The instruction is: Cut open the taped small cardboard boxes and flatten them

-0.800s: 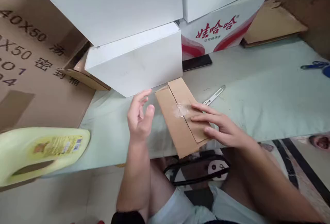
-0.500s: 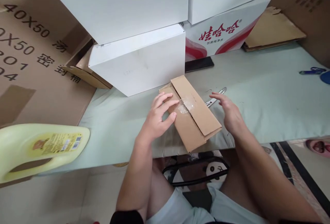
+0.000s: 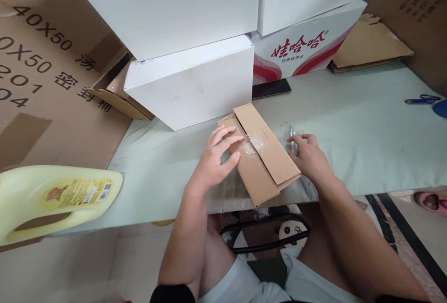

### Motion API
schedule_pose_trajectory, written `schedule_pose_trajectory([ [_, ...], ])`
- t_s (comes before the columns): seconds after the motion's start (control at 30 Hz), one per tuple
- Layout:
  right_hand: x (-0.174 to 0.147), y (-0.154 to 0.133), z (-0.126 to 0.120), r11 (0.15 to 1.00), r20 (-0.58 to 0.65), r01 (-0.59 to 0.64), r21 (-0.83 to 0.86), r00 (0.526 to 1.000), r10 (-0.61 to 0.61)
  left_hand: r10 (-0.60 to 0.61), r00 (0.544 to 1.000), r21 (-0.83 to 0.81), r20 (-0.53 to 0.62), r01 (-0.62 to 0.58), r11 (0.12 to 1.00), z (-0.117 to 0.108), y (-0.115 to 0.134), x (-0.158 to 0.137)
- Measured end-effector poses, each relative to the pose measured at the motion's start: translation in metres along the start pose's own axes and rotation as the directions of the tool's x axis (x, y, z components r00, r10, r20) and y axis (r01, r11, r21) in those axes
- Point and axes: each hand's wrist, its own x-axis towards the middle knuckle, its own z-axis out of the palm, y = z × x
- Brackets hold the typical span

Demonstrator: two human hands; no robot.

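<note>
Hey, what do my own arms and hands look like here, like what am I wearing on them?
Your left hand and right hand are ungloved, with no rings or watches visible. A black sleeve ends near the left elbow; similar dark fabric edges in lower right.

The left hand [image 3: 219,156] is at mid-frame, palm down, fingers loosely spread toward the upper right, its left forearm [image 3: 185,242] rising from the bottom edge. Right of centre, the right hand [image 3: 309,154] curls its fingers in a pinch, the right forearm [image 3: 359,238] slanting up from the lower right.
</note>
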Motion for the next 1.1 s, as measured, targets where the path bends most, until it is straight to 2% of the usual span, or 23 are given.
schedule_pose_trajectory([
  [0.37, -0.003, -0.012, -0.015, 0.981, -0.013, -0.068, 0.184, 0.997, 0.072, 0.006, 1.000, 0.004, 0.002, -0.006, 1.000, 0.000, 0.000, 0.000],
  [0.57, -0.005, -0.016, -0.017, 0.961, -0.061, -0.033, 0.273, 0.997, 0.052, 0.007, 1.000, 0.000, 0.007, -0.007, 1.000, 0.000, -0.001, 0.000],
  [1.1, -0.006, -0.013, -0.011, 0.937, -0.064, 0.006, 0.350, 0.998, 0.018, 0.019, 1.000, 0.035, 0.007, -0.019, 0.999, 0.000, -0.001, 0.001],
])
